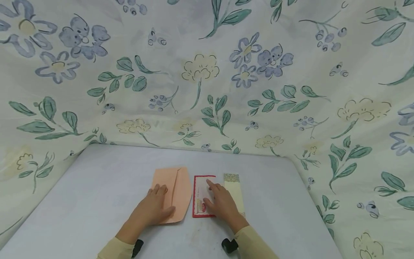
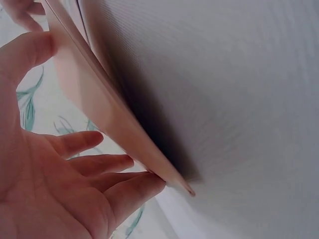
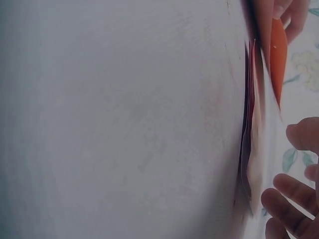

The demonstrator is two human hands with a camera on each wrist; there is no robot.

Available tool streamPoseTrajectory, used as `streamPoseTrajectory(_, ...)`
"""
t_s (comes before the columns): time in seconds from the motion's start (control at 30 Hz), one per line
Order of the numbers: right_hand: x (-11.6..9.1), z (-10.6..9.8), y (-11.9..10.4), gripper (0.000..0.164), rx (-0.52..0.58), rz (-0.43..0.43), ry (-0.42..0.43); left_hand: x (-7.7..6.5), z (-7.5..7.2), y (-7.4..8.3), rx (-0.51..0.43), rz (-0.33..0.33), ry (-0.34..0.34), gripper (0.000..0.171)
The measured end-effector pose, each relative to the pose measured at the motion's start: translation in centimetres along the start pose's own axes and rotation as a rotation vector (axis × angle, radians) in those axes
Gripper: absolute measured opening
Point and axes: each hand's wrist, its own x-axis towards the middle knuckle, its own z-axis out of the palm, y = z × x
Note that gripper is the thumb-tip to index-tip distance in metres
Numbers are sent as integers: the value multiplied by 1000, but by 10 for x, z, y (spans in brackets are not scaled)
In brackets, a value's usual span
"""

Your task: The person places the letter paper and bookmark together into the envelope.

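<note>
A peach envelope (image 1: 182, 187) with a seam down its face lies on the white table. My left hand (image 1: 150, 208) rests on its left part, fingers spread. In the left wrist view, loosely extended fingertips touch the envelope (image 2: 107, 107). To its right lies a card (image 1: 201, 185) with a red border and a small red picture. My right hand (image 1: 224, 204) is over that card's right side, index finger stretched forward. The right wrist view shows relaxed fingers of the right hand (image 3: 296, 199) beside the card's edge. A cream paper strip (image 1: 235, 190) is partly hidden behind this hand.
The white table (image 1: 113, 180) reaches back to a floral cloth (image 1: 200, 108), which also hangs along both sides. Black wrist devices show below the hands, one at the right wrist (image 1: 229, 245). The strip has a speckled greenish band at its top.
</note>
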Motion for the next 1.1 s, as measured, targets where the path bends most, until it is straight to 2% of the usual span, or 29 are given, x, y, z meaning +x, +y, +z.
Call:
streamPoseTrajectory(0.47,5,7,-9,72,-3,-15,-37,1,1,4,-7,6,3,70)
streamPoseTrajectory(0.87,9,10,-20,70,14,-19,-79,0,2,4,-14,1,-5,76)
streamPoseTrajectory(1.1,10,15,-23,67,61,-33,-94,-2,1,5,-27,1,-3,78)
